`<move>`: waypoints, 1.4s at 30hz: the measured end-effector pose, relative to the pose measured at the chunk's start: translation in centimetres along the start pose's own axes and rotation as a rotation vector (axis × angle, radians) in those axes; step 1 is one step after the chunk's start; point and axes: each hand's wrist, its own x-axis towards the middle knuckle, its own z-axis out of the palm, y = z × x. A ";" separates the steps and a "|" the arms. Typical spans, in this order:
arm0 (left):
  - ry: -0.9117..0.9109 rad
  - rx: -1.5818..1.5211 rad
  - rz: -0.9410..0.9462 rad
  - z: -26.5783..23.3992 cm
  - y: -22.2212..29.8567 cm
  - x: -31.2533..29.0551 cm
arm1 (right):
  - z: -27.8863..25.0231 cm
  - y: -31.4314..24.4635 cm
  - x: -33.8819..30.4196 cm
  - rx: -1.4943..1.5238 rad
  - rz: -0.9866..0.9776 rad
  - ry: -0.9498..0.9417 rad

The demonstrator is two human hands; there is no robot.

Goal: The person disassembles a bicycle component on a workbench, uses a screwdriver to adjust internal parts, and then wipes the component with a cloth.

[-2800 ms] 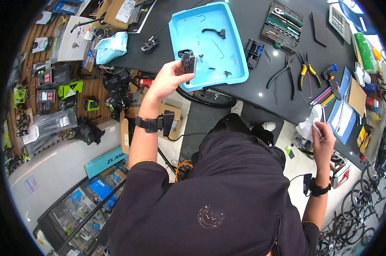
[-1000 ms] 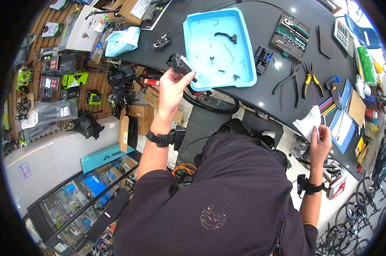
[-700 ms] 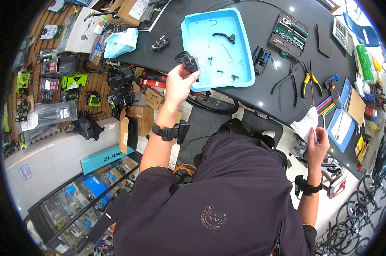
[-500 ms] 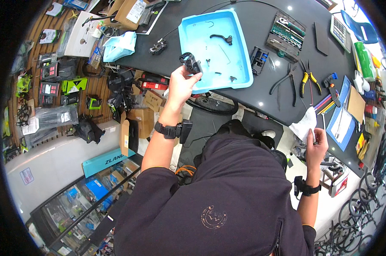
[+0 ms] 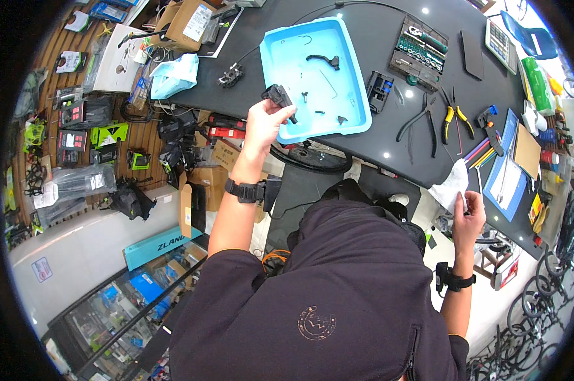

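Observation:
My left hand (image 5: 265, 126) is closed on a black brake lever body (image 5: 277, 96), held up over the near left edge of a light blue tray (image 5: 287, 73). Inside the tray lie a black lever blade (image 5: 325, 61), a thin bent wire and several small dark parts. Off to the right, past the table's near edge, my right hand (image 5: 469, 217) pinches a crumpled white wipe (image 5: 451, 185). A brake caliper (image 5: 230, 75) rests on the table left of the tray, beside a thin black hose.
On the dark table (image 5: 376, 136), right of the tray, are a socket set (image 5: 420, 51), a small black tool case (image 5: 379, 91), cable cutters (image 5: 420, 124) and yellow-handled pliers (image 5: 456, 120). A pale blue cloth (image 5: 174, 76) and cardboard box (image 5: 184, 25) stand left. A bicycle wheel (image 5: 312, 159) shows below the table edge.
My left hand has turned the brake lever body, so its clamp ring no longer faces up openly. The right hand keeps the wipe in nearly the same place. The whole view shifts slightly.

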 end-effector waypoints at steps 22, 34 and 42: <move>-0.032 -0.086 -0.009 -0.7 0.2 -0.7 | -0.3 -1.3 2.5 -0.091 -0.081 -0.027; -0.006 -0.219 0.073 -1.6 -0.5 -3.4 | 1.4 -3.2 5.6 -0.081 -0.092 -0.075; -0.156 -0.281 0.087 -0.1 1.5 -5.0 | 1.3 -2.6 6.2 0.001 0.075 -0.146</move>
